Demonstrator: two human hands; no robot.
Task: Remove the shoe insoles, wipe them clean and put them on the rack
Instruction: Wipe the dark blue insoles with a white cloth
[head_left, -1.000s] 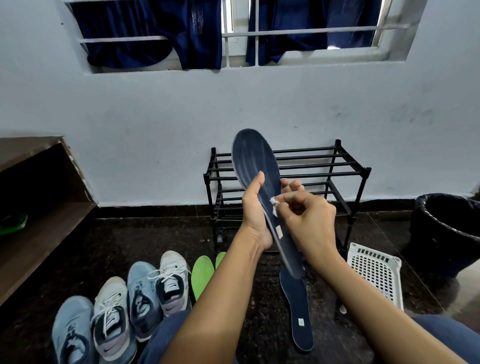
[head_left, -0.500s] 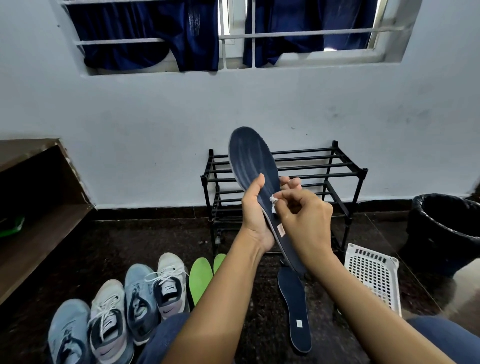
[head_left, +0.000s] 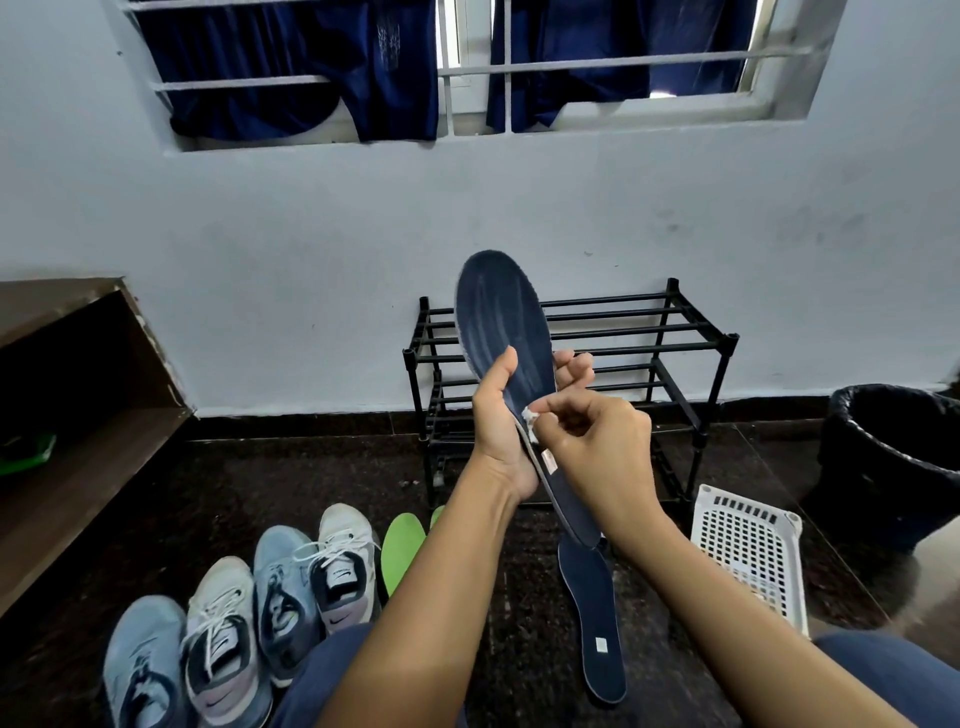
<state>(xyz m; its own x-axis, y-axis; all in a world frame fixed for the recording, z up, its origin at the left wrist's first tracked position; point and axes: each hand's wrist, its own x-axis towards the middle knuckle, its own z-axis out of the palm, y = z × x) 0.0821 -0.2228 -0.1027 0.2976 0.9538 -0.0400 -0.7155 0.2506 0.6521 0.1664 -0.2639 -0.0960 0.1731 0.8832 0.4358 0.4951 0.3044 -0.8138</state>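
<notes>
Two hands work on one navy insole (head_left: 506, 322), held nearly upright with its rounded toe tipped toward eleven o'clock. The left hand (head_left: 501, 447) grips its waist, thumb laid flat on the faintly streaked fabric face and fingers curled behind. The right hand (head_left: 597, 447) pinches a small crumpled white wad (head_left: 530, 417) against the insole's edge, just above a little pale label.

Behind them, from twelve to two o'clock, stands the black tubular rack (head_left: 675, 344) against the pale wall. At five o'clock from the hands a second navy insole (head_left: 597, 613) lies flat on the dark speckled stone floor (head_left: 260, 483), a white square tag near its heel. At seven o'clock lime-green insoles (head_left: 401, 545) lie beside four lace-up sneakers (head_left: 337, 571), blue and white, in a row. A white perforated plastic basket (head_left: 748, 556) sits at four o'clock, and a round bin (head_left: 893, 467) lined with a black bag at three.
</notes>
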